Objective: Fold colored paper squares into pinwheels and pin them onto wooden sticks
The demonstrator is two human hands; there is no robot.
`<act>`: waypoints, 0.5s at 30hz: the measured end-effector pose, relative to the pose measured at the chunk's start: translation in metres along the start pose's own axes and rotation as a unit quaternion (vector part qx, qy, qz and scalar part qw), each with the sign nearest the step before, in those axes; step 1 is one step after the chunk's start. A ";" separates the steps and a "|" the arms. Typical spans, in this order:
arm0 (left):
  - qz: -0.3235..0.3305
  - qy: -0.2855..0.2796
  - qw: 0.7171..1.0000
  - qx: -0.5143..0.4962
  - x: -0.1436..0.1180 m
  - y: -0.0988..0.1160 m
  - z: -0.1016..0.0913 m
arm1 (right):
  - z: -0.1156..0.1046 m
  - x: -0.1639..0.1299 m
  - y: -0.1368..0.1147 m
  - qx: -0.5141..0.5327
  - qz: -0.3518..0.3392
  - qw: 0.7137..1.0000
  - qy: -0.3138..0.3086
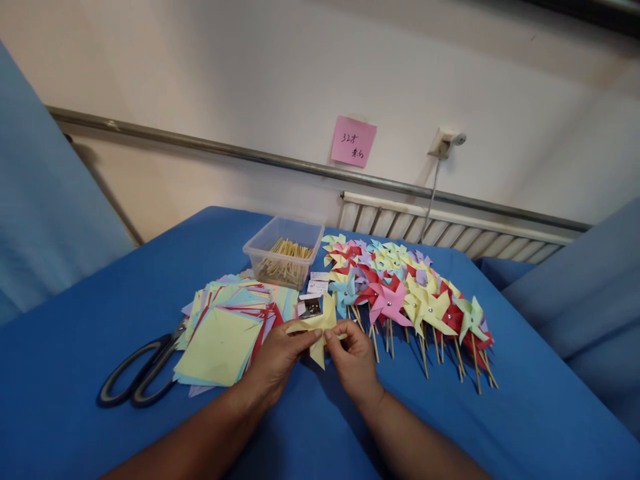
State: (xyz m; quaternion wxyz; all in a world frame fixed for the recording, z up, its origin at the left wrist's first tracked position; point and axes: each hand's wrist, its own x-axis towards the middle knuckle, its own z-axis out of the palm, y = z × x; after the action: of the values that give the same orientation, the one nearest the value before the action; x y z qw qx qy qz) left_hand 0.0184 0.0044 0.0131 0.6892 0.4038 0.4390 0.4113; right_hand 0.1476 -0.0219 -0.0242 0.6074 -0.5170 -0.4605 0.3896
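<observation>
A pale yellow paper pinwheel [329, 312] is held between my two hands over the near middle of the table. My left hand [278, 357] pinches its left side with thumb and fingers. On the other side my right hand [355, 360] grips the paper close to its centre. Whether a pin or a stick is between the fingers cannot be seen. Just behind the pinwheel lies a small open box of metal pins [313, 307]. Left of my hands is a stack of coloured paper squares [220, 343], pale yellow on top.
Scissors [145, 367] with dark handles lie left, blades partly under the paper. A clear plastic box [257, 257] of short wooden sticks [287, 257] stands behind. Many-coloured pinwheels on sticks [390, 303] are heaped right on the blue tablecloth [430, 420]. A radiator [450, 230] is beyond.
</observation>
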 end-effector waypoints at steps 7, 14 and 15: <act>-0.001 0.005 1.000 0.020 0.001 0.001 0.000 | 0.001 -0.001 0.001 0.009 0.006 1.000 0.006; 0.006 0.005 1.000 0.029 0.002 -0.001 -0.001 | 0.000 -0.001 -0.003 -0.007 0.004 1.000 0.008; 0.003 0.002 1.000 0.028 0.002 -0.002 -0.002 | 0.000 -0.001 -0.003 -0.009 0.006 1.000 0.010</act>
State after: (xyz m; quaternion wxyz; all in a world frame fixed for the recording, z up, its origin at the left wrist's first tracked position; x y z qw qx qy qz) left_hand 0.0178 0.0058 0.0101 0.6751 0.4237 0.4507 0.4019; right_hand 0.1470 -0.0232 -0.0215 0.6047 -0.5289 -0.4553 0.3837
